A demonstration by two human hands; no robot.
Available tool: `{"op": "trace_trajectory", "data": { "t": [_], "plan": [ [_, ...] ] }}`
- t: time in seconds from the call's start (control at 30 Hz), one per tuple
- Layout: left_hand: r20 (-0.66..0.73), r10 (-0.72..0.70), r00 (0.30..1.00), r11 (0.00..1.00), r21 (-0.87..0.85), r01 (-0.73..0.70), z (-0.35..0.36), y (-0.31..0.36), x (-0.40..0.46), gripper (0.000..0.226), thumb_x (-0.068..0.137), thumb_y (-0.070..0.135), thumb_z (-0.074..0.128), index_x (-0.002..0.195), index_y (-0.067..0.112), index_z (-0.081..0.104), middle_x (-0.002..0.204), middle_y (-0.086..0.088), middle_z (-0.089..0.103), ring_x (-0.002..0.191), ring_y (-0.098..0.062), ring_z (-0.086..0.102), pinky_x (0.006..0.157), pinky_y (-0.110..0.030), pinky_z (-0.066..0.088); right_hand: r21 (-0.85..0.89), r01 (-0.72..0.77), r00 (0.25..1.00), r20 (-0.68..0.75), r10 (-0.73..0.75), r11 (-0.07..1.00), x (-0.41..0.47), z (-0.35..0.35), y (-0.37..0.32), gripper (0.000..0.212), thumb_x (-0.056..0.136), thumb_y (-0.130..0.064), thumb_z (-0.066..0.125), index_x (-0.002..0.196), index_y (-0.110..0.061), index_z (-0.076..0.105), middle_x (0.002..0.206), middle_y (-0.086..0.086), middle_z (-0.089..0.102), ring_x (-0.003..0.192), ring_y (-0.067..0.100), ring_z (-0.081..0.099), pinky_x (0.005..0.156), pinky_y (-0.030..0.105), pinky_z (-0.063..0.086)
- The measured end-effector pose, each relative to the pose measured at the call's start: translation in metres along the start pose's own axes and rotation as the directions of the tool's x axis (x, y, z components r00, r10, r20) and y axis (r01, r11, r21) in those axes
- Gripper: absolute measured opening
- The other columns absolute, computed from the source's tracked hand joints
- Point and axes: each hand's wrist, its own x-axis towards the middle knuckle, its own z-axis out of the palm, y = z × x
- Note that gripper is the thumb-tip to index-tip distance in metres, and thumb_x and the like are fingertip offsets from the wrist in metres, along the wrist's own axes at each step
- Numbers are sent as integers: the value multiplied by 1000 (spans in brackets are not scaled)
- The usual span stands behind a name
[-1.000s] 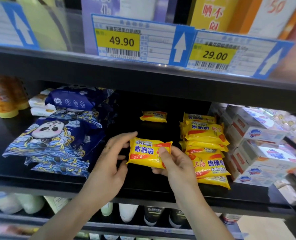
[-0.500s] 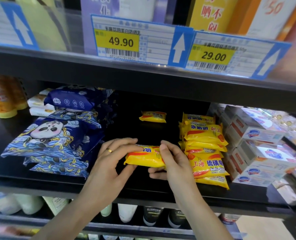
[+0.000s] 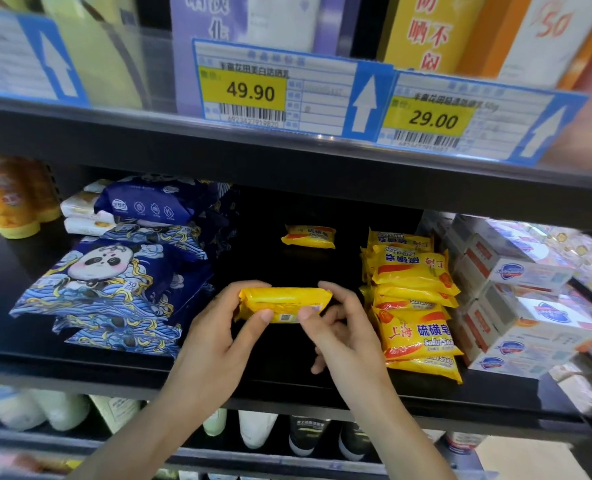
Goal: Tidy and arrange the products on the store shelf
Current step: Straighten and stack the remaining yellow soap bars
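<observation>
Gripping a yellow soap packet by its two ends, the left hand and right hand held it above the black shelf, beside the leaning soap stack. One stray packet remained at the back, unplaced. Wrappers were glossy, crinkled film around flat rectangular bars.

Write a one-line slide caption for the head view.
Both hands, left hand and right hand, hold a yellow soap bar above the black shelf, beside the soap stack.
</observation>
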Motion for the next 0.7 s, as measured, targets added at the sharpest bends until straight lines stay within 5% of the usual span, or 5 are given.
{"op": "trace_trajectory", "data": {
  "t": [0.1,0.27,0.47,0.7],
  "plan": [
    [7,-31,999,999,-13,31,0,-2,0,25,98,49,55,122,44,59,107,15,69,105,-11,65,83,-21,49,-75,57,997,-48,-61,996,0,1,3,53,82,-42,82,129,-49,57,119,-2,53,92,11,64,70,31,62],
    [13,-76,997,996,-48,77,1,-7,0,25,100,50,56,123,43,61,109,18,74,103,-5,70,86,-28,53,-39,95,995,-21,-96,995,0,3,5,48,90,-28,78,132,-38,58,127,-17,64,119,-1,61,86,12,54],
    [24,-91,996,993,-66,93,2,-10,1,33,98,65,54,123,44,61,107,13,76,99,-10,72,87,-36,59,-60,47,999,30,-46,997,2,2,3,42,86,-49,66,126,-35,62,112,-14,74,104,10,71,87,34,59],
    [40,-102,994,982,-155,107,3,-9,4,35,97,66,55,129,52,54,111,14,77,103,-7,73,91,-37,55,-78,17,998,57,-13,997,2,0,5,17,99,-35,64,116,-31,66,97,-8,75,70,8,66,61,19,51]
  ]
}}
